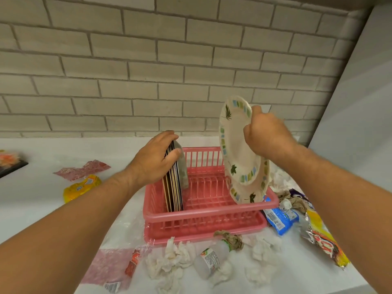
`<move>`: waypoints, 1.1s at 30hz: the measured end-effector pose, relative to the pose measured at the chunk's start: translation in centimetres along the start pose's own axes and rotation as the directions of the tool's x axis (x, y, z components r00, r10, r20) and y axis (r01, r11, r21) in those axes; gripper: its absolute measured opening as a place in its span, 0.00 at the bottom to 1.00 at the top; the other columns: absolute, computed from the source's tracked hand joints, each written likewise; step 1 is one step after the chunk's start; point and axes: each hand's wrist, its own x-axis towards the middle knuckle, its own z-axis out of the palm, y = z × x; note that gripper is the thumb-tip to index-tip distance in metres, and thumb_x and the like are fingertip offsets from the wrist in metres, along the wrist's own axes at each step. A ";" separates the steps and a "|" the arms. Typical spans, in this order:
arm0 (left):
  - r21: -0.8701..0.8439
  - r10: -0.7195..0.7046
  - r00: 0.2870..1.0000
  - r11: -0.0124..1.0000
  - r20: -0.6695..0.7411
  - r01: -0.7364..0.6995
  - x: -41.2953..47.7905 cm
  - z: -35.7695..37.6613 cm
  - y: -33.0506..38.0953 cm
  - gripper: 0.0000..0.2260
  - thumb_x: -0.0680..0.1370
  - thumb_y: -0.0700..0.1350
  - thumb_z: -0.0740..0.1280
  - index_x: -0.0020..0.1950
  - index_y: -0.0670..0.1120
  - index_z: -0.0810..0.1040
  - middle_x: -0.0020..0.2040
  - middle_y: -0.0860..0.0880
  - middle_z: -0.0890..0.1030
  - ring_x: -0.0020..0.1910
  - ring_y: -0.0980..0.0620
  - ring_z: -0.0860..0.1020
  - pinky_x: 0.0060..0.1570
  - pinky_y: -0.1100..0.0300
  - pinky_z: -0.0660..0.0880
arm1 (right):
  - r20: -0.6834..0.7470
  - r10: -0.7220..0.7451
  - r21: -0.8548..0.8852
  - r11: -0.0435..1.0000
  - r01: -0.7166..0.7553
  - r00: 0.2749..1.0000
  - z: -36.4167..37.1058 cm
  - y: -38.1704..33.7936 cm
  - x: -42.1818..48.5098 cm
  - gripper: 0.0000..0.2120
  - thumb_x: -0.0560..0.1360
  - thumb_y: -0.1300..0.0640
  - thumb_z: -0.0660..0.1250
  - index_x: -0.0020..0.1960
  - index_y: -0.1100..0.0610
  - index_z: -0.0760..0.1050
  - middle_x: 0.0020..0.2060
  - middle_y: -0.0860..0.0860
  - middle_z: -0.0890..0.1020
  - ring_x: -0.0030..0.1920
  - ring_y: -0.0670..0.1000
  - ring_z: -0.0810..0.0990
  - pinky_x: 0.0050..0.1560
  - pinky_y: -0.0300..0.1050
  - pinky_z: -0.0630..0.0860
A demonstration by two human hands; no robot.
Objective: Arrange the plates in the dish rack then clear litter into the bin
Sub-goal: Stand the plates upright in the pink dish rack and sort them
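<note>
A pink dish rack [203,211] stands on the white counter in front of a brick wall. Several plates [174,183] stand upright on edge at its left end, and my left hand [154,162] grips their top rims. My right hand [266,134] holds two cream paper plates with leaf prints [237,153] by their upper edge, tilted above the rack's right side. Litter lies around the rack: crumpled white tissues [171,257], a small plastic bottle [210,258], a blue wrapper [280,219] and a yellow snack bag [324,234]. No bin is in view.
A yellow packet [81,187] and a pink wrapper [82,169] lie on the counter to the left. A dark tray [10,164] sits at the far left edge. A grey wall closes the right side. Brown paper scraps [230,239] lie in front of the rack.
</note>
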 end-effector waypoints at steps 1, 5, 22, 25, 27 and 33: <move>0.002 -0.003 1.000 1.000 0.003 0.003 0.0 0.0 0.0 0.22 0.81 0.51 0.58 0.74 0.48 0.64 0.75 0.51 0.63 0.74 0.54 0.60 0.70 0.59 0.57 | 0.007 0.007 -0.003 1.000 -0.007 1.000 0.5 0.2 -0.2 0.15 0.79 0.60 0.55 0.65 0.61 0.64 0.38 0.54 0.73 0.36 0.56 0.72 0.26 0.43 0.61; 0.002 -0.012 1.000 1.000 0.003 0.012 0.0 0.0 0.1 0.21 0.81 0.50 0.58 0.74 0.48 0.64 0.75 0.51 0.64 0.73 0.54 0.61 0.71 0.58 0.58 | 0.035 0.042 0.009 0.999 -0.042 0.999 2.7 0.4 -1.2 0.13 0.80 0.61 0.56 0.64 0.60 0.63 0.33 0.51 0.69 0.31 0.52 0.69 0.26 0.43 0.63; -0.005 -0.027 1.000 1.000 -0.007 0.027 0.1 0.3 0.4 0.19 0.80 0.49 0.58 0.71 0.48 0.67 0.71 0.51 0.68 0.70 0.52 0.65 0.69 0.51 0.66 | 0.145 0.040 0.068 0.996 -0.050 0.989 6.3 2.2 -3.1 0.34 0.75 0.69 0.56 0.76 0.50 0.49 0.56 0.60 0.77 0.40 0.58 0.74 0.36 0.50 0.75; -0.011 -0.034 0.999 0.999 -0.003 0.034 0.0 0.2 0.4 0.20 0.80 0.50 0.57 0.71 0.48 0.67 0.72 0.51 0.68 0.70 0.53 0.65 0.69 0.50 0.65 | 0.182 0.061 0.002 0.998 -0.062 0.981 5.8 2.5 -2.9 0.36 0.74 0.66 0.58 0.75 0.48 0.46 0.46 0.59 0.77 0.36 0.57 0.75 0.33 0.49 0.74; -0.012 -0.038 0.999 0.999 -0.001 0.038 0.0 0.2 0.5 0.20 0.80 0.50 0.57 0.72 0.48 0.67 0.72 0.51 0.67 0.71 0.53 0.65 0.70 0.50 0.65 | 0.184 0.075 -0.094 0.994 -0.058 0.980 5.4 2.6 -2.7 0.34 0.73 0.64 0.59 0.75 0.51 0.48 0.39 0.56 0.76 0.34 0.56 0.74 0.28 0.45 0.69; -0.027 -0.055 0.998 0.998 -0.017 0.054 -0.2 0.2 0.8 0.21 0.81 0.50 0.58 0.73 0.48 0.64 0.73 0.51 0.66 0.72 0.52 0.64 0.70 0.51 0.64 | 0.178 0.027 -0.266 0.964 0.021 0.984 4.8 3.1 -2.1 0.31 0.76 0.59 0.61 0.75 0.57 0.51 0.35 0.52 0.71 0.36 0.55 0.77 0.33 0.47 0.73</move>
